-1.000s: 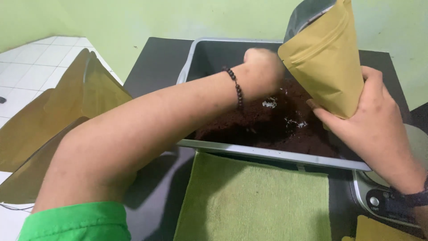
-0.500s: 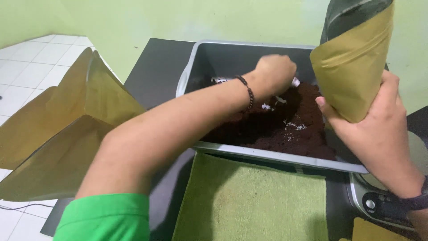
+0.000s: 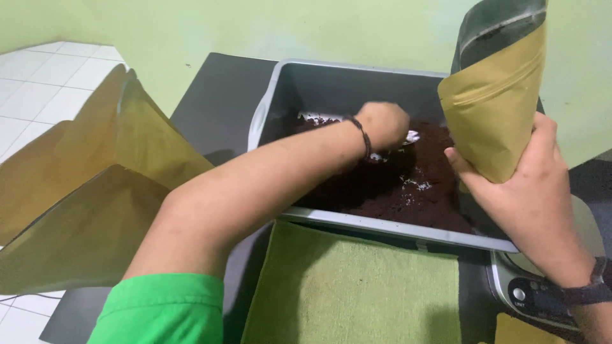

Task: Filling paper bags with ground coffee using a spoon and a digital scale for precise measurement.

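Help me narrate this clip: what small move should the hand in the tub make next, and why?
Probably lift the left hand with its scoop of dark grounds toward the open pouch. That hand is down in the grey tub, while the right hand holds the pouch upright beside it, mouth open.

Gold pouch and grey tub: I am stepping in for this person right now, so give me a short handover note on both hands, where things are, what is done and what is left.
Left hand: down in the grey tub, closed on a small white scoop that is mostly hidden, in the dark brown powder.
Right hand: holds the gold pouch upright, mouth open, at the tub's right side.
Nearby: empty gold pouches at the left, green cloth in front, scale at the lower right.
Done: how full the pouch is cannot be seen.
Left: likely filling, weighing.
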